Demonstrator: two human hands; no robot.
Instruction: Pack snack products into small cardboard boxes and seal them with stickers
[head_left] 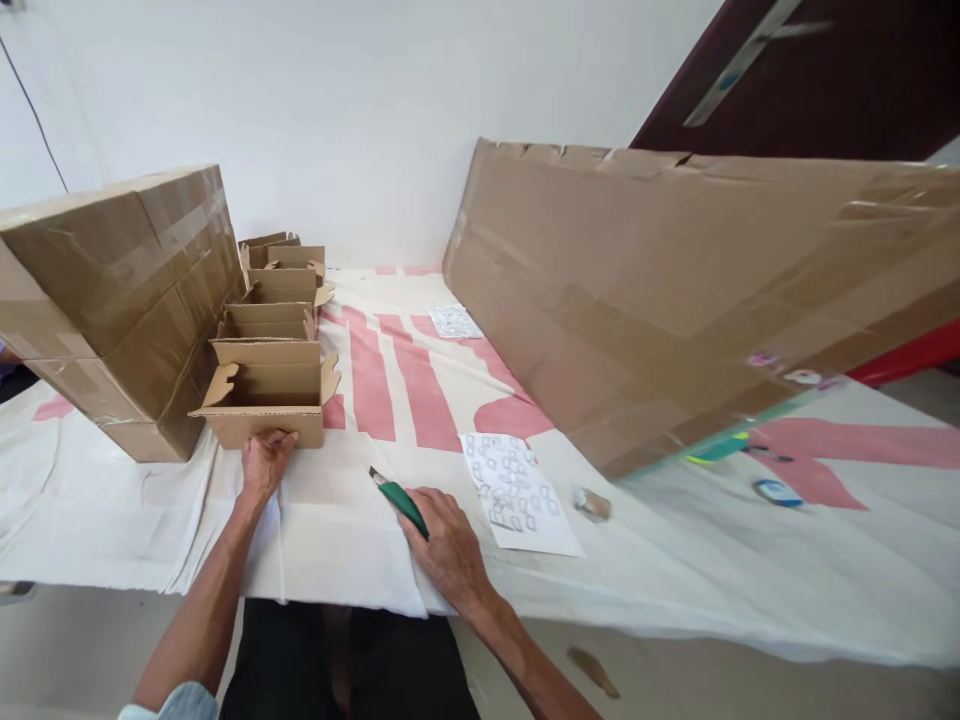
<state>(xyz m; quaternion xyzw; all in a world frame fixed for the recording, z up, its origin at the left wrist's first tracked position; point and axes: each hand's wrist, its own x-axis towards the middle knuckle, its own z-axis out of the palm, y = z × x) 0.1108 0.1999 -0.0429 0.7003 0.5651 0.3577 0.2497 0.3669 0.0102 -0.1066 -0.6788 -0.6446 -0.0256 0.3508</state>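
Observation:
A small open cardboard box (307, 425) stands nearest to me on the left of the table, with its flaps raised. My left hand (268, 465) presses against its front wall, fingers curled in at the box's lower part; the fingertips are partly hidden. In my right hand (448, 548) is a green-handled utility knife (405, 508), its blade pointing up and to the left, apart from the box. Behind the nearest box, more open boxes (281, 288) form a row running toward the wall.
Taped cartons (127, 270) are stacked left of the row. A large cardboard sheet or carton (660, 290) leans over the right side. On the cloth-covered table lie a marked paper sheet (517, 495), a tape roll (778, 492) and a small brown piece (592, 504).

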